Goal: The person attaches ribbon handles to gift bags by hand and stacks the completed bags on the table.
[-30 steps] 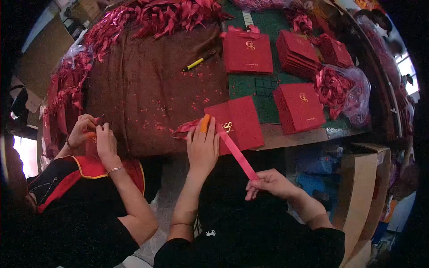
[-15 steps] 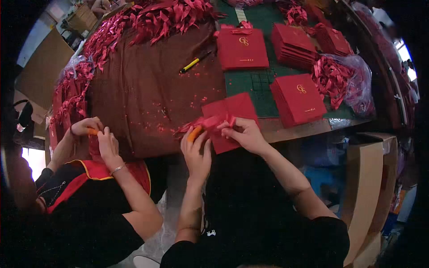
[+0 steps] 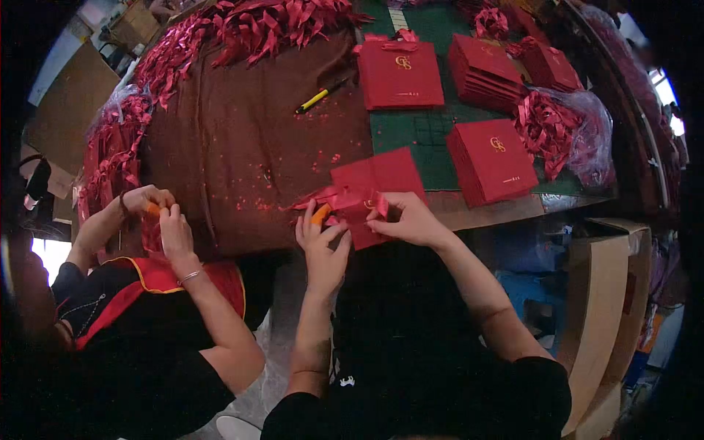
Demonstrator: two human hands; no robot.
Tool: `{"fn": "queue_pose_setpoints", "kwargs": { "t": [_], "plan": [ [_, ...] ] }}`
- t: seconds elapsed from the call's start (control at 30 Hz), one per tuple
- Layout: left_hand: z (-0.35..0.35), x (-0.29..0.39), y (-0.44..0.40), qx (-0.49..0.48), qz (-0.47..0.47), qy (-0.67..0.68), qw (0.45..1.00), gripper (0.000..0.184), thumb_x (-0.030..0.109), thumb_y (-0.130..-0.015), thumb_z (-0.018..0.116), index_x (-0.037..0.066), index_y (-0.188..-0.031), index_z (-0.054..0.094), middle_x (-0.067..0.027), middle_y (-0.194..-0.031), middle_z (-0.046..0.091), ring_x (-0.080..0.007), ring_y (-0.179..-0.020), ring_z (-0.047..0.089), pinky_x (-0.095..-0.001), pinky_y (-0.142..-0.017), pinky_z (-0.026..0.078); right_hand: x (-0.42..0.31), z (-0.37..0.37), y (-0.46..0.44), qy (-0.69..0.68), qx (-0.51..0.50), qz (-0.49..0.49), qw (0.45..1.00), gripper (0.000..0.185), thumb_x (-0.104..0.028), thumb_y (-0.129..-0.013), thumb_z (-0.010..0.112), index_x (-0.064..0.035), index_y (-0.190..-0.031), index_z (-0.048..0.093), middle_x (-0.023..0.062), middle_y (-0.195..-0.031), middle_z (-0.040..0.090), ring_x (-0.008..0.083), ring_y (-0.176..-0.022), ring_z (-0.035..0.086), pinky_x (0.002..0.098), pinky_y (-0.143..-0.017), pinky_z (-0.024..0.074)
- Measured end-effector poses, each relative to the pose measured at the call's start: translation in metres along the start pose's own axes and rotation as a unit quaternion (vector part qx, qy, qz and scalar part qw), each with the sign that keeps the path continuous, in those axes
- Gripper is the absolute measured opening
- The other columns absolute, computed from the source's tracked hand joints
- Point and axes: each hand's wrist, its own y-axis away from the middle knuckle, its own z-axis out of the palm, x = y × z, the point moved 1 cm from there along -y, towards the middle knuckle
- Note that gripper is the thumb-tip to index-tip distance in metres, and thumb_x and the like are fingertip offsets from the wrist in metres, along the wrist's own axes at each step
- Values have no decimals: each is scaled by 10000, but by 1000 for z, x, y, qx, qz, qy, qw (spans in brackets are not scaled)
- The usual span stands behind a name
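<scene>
A red paper bag (image 3: 381, 172) lies flat at the table's front edge, its lower part between my hands. Shiny red ribbon (image 3: 339, 199) is bunched over it. My left hand (image 3: 323, 246) has its fingers curled at the ribbon. Something short and orange (image 3: 320, 214) sits at its index finger; whether it is worn or held I cannot tell. On the bag's right side, my right hand (image 3: 411, 218) pinches the ribbon's other end between thumb and fingertips.
To my left, a co-worker's hands (image 3: 165, 220) handle red ribbon and something orange. Stacked red bags (image 3: 493, 161) stand on the green mat (image 3: 419, 136). A yellow-black cutter (image 3: 315, 100) and red scraps lie on brown cloth (image 3: 242, 125). A cardboard box (image 3: 598, 301) is at right.
My right hand has shifted slightly right, and my left thumb has moved away from the fingers. The bag stays in about the same place.
</scene>
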Motion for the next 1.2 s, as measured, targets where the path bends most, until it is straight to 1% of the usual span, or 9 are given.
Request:
{"fn": "queue_pose_setpoints", "kwargs": {
  "t": [0.07, 0.13, 0.33, 0.4, 0.67, 0.77, 0.87, 1.17, 1.2],
  "plan": [
    [0, 0, 1, 6, 15, 14, 1000, 136, 125, -763, 696, 89, -894, 702, -151, -1296, 492, -294, -1372, 286, -479, -1124, 97, 1, 1, 0, -24, -7, 28, 999, 131, -62, -800, 686, -6, -782, 568, 32, -788, 627, 94, -778, 584, 271, -718, 471],
    [4, -6, 2, 13, 9, 13, 1000, 139, 120, -755, 701, 90, -891, 705, -149, -1304, 488, -295, -1372, 285, -484, -1124, 90, 3, 0, -3, 60, -27, -36, 997, 106, -69, -807, 698, -3, -837, 620, 15, -816, 630, 74, -796, 578, 251, -703, 468],
    [4, -4, 1, -3, 7, 20, 1000, 133, 111, -749, 702, 84, -879, 709, -159, -1305, 499, -300, -1381, 260, -485, -1128, 72, 3, 4, -5, 74, -5, -29, 997, 124, -46, -801, 689, -2, -780, 575, 48, -794, 638, 79, -805, 580, 259, -739, 474],
    [4, -3, 1, 1, 8, 22, 1000, 138, 110, -747, 702, 83, -881, 709, -157, -1305, 497, -301, -1380, 262, -487, -1127, 75, -1, 4, -5, 94, -10, -67, 993, 144, -69, -769, 687, 9, -781, 567, 110, -771, 638, 144, -747, 614, 302, -677, 472],
    [1, 3, 1, -13, 7, 0, 1000, 161, 94, -763, 693, 63, -918, 718, -177, -1374, 460, -301, -1393, 246, -482, -1137, 61, 1, 0, -14, 148, -69, -28, 986, 173, -129, -762, 693, 1, -765, 579, 135, -741, 646, 208, -723, 634, 340, -648, 478],
    [2, 1, 2, 3, 26, -15, 1000, 140, 88, -758, 697, 75, -895, 722, -177, -1362, 460, -327, -1380, 253, -501, -1121, 100, -2, 2, -15, 119, -67, 15, 991, 166, -131, -763, 691, -4, -764, 584, 139, -742, 651, 217, -723, 641, 352, -643, 481],
    [-2, 10, 2, 31, 111, -105, 988, 216, 87, -702, 710, 89, -918, 708, -199, -1313, 448, -417, -1324, 270, -526, -1047, 190, -6, 2, -17, 130, -74, 10, 989, 164, -120, -758, 704, -9, -763, 583, 133, -740, 654, 234, -706, 644, 360, -626, 481],
    [0, 9, -3, 25, 146, -122, 981, 246, 65, -668, 709, 113, -908, 679, -168, -1305, 462, -388, -1266, 341, -513, -990, 246, -1, 5, -20, 146, -65, -36, 987, 186, -135, -771, 703, -8, -822, 577, 111, -686, 599, 225, -694, 618, 345, -641, 466],
    [0, 9, -3, 21, 156, -143, 977, 285, 47, -663, 710, 108, -939, 673, -160, -1303, 465, -376, -1267, 341, -513, -991, 246, -13, 4, -20, 152, -77, -9, 985, 208, -151, -767, 712, -7, -830, 576, 68, -694, 590, 151, -683, 587, 307, -638, 455]
  ]
}}
